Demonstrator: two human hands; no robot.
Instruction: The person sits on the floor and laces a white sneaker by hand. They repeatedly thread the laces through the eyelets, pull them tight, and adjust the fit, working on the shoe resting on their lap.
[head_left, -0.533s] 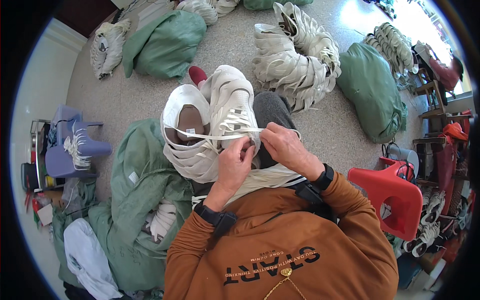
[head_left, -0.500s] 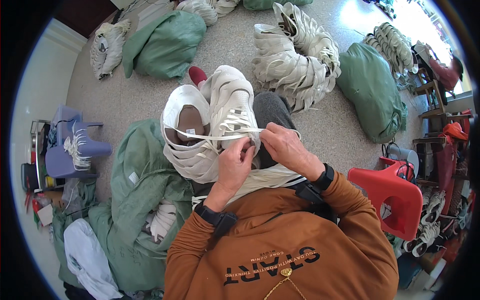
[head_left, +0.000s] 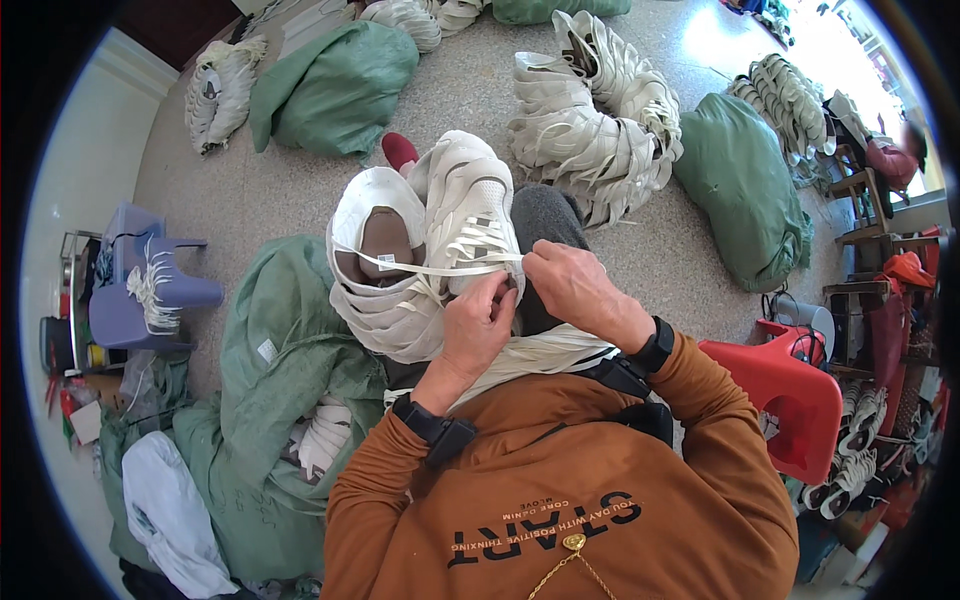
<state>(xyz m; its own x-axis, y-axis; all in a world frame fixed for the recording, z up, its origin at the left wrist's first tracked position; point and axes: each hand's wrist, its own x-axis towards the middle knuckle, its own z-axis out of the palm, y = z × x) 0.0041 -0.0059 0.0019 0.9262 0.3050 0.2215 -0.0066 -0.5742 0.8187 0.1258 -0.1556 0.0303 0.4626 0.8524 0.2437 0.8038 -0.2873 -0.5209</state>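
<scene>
A white shoe upper (head_left: 472,195), partly laced, rests on my lap with its toe pointing away from me. Left of it lies a nested stack of white uppers (head_left: 385,318), the top one showing a brown lining. My right hand (head_left: 578,287) pinches a white shoelace (head_left: 425,268) that stretches leftward across the upper. At the near end of the laced upper, my left hand (head_left: 478,325) is closed with thumb and fingers together at its collar edge. What the left fingertips grip is too small to make out. A bundle of white laces (head_left: 530,362) lies across my lap.
Green sacks (head_left: 335,90) and bunches of white uppers (head_left: 595,130) sit on the speckled floor ahead. A red stool (head_left: 790,400) stands at right, a purple chair (head_left: 160,290) holding laces at left. An opened green sack (head_left: 265,350) lies beside my left side. Another person (head_left: 895,160) sits far right.
My right hand has shifted very slightly and still pinches the lace. The left hand stays at the upper's edge. The whole view has moved a little.
</scene>
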